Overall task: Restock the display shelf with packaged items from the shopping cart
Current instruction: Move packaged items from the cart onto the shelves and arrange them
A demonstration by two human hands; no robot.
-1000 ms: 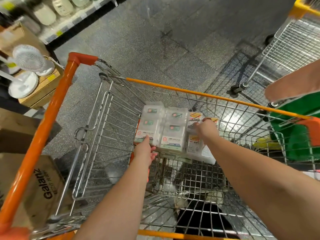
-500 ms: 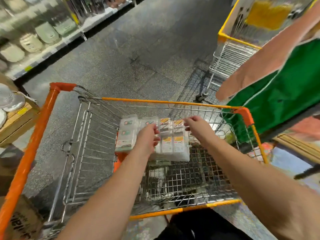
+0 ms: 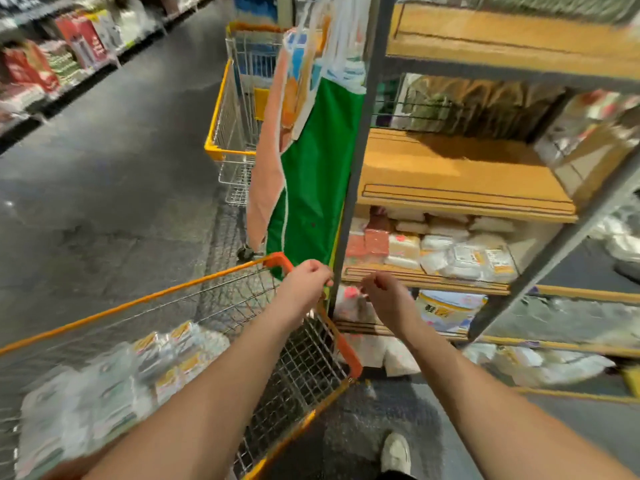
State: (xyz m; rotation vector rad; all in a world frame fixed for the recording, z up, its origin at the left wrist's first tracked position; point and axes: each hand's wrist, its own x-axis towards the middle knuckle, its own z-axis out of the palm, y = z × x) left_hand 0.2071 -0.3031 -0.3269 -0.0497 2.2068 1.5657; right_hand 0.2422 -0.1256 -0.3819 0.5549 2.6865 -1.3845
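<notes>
Both hands are up in front of the display shelf with fingers curled in. The left hand (image 3: pixel 304 284) sits right at the orange corner of the shopping cart (image 3: pixel 277 261), fingers (image 3: pixel 317 268) folded down. Honestly can't tell whether it's gripping the cart's rim or just hovering over it, since the corner is hidden behind the knuckles. The right hand (image 3: pixel 386 296) is just beside it, apart from the cart, fingers (image 3: pixel 372 282) loosely bunched into a soft fist, and nothing shows inside it.

The packaged items (image 3: pixel 104 393) are down in the cart basket at the lower left, a blurry pile of clear-wrapped packs with orange and green labels, well apart from both hands.

Right past the hands is the display shelf (image 3: pixel 460 199), wooden boards on a grey metal frame. The middle board is mostly bare; the one under it holds white and pink bagged goods (image 3: pixel 433 247), with more packs on the lowest levels. A green and peach banner (image 3: pixel 311 174) hangs off the shelf's near post. Behind that stands a second cart with a yellow rim (image 3: pixel 216 126). A light shoe (image 3: pixel 396 452) shows on the dark speckled floor (image 3: pixel 104 185) at the bottom.
</notes>
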